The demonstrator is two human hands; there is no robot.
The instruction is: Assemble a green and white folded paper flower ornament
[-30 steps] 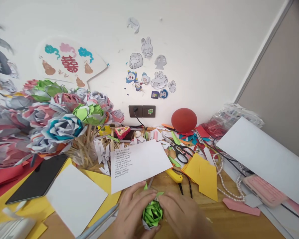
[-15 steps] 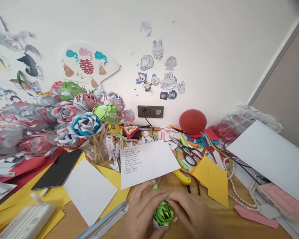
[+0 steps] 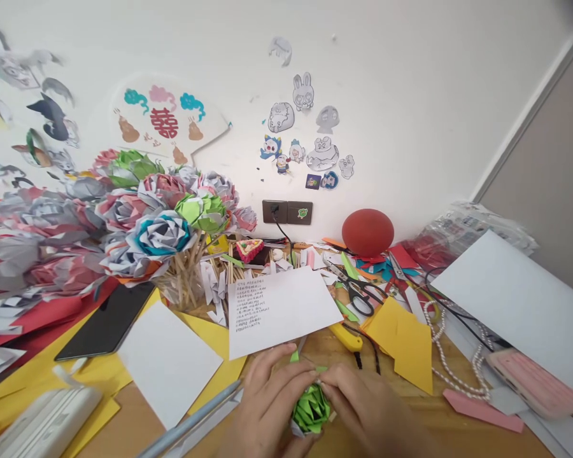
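Note:
Between my hands, low in the view, is a green folded-paper flower [image 3: 311, 408] with a little white paper showing at its lower edge. My left hand [image 3: 272, 404] wraps round its left side, fingers over the top and thumb below. With its fingers pinched at the flower's upper right edge, my right hand [image 3: 358, 410] grips the paper there; the fingertips are partly hidden. A small green strip [image 3: 295, 356] sticks up behind my left fingers. Just beyond my hands lies a white sheet with handwriting [image 3: 284, 312].
Finished paper flowers [image 3: 160, 235] crowd the left. A blank white sheet [image 3: 169, 366], a black phone [image 3: 106, 324] and a grey pen [image 3: 191, 420] lie nearer. Scissors [image 3: 361, 299], a yellow-handled tool [image 3: 347, 337], yellow paper [image 3: 408, 343] and a bead string [image 3: 437, 359] are rightward. A red balloon [image 3: 367, 232] rests behind.
The whole view has shifted slightly, with the table things a little further left. Both hands keep hold of the green flower, nearly in the same pose.

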